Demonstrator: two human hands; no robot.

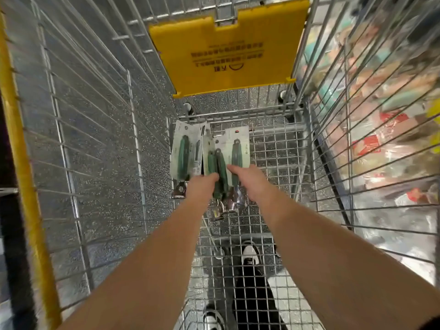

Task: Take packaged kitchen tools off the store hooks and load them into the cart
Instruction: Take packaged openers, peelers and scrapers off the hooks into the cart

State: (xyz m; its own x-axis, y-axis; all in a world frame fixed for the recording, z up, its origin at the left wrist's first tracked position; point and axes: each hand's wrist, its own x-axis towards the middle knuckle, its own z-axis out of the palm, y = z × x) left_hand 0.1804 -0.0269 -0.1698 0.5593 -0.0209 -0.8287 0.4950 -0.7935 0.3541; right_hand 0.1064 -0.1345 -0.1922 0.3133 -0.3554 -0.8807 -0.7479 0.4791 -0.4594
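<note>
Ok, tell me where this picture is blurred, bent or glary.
Head view: the shelf goods behind the right cart wall are smeared by motion blur; the wide lens bows the wires outward; the floor shines through the mesh; the packaged tools under the left hand and right hand stay fairly sharp; the yellow flap is evenly lit.
</note>
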